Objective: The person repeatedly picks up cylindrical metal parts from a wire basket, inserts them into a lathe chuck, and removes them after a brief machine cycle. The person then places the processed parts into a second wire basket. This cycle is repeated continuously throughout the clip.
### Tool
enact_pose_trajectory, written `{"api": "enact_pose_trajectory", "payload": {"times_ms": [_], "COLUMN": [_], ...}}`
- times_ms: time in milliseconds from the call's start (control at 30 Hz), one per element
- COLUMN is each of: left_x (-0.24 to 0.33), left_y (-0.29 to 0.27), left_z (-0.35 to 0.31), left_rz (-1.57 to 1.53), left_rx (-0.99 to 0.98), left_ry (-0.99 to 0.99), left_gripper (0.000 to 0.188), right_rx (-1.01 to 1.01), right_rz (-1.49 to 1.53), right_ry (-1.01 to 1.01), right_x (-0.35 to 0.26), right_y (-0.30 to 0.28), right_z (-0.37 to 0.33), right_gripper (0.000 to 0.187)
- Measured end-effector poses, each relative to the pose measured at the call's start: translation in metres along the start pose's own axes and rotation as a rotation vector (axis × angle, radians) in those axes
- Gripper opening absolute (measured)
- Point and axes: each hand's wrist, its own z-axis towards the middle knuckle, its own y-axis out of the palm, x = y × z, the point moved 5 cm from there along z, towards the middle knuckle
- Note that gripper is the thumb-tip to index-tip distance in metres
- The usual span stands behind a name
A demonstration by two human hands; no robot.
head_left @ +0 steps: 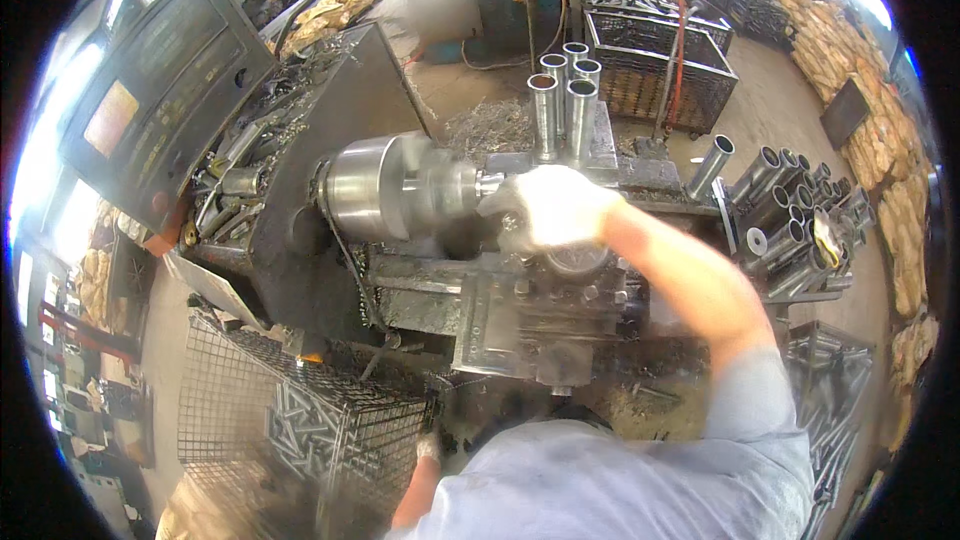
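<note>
My right hand (560, 205), in a white glove washed out by glare, reaches over the lathe's tool carriage (490, 325). Its darker fingertips curl at the right end of the metal workpiece (488, 183) by the lathe chuck (362, 188). What lies inside those fingers is hidden. Low down beside my body, my left hand (428, 447), also gloved, is close to a dark upright lever (433, 408) and the corner of a wire basket (345, 410). Its fingers are too small and blurred to read.
Several steel tubes (543, 110) stand upright behind my right hand. More tubes (775, 205) lean in a cluster at the right. Metal pieces (300, 430) fill part of the wire basket. A mesh crate (655, 75) and stacked sacks (870, 120) stand farther back.
</note>
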Motion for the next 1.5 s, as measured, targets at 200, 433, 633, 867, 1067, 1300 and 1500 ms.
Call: {"api": "enact_pose_trajectory", "payload": {"times_ms": [200,433,633,867,1067,1300,1500], "left_x": [-0.056,-0.087,0.03,0.195,0.335,0.393,0.402], "left_y": [0.031,0.018,-0.153,-0.308,-0.48,-0.554,-0.562], "left_z": [-0.035,-0.034,-0.074,-0.196,-0.228,-0.175,-0.174], "left_rz": [0.214,0.096,-0.795,-0.485,-0.244,-0.039,-0.013], "left_rx": [0.347,0.204,0.539,0.972,1.262,1.214,1.168], "left_ry": [0.171,-0.043,0.119,0.722,1.204,0.927,0.837], "left_gripper": [0.043,0.042,0.034,0.04,0.054,0.064,0.067], "right_rx": [-0.492,0.595,0.75,0.011,-0.364,-0.221,-0.286], "right_rz": [0.025,1.347,-0.434,-0.184,-0.173,-0.227,0.407], "right_ry": [0.117,0.669,0.223,0.242,0.279,0.214,0.101], "right_x": [0.064,0.098,0.046,0.08,0.115,0.128,0.134], "right_y": [0.073,-0.008,-0.082,-0.02,0.044,0.097,0.094], "right_z": [0.086,0.011,0.063,0.08,0.113,0.131,0.123], "right_gripper": [0.044,0.051,0.034,0.047,0.059,0.048,0.059]}}
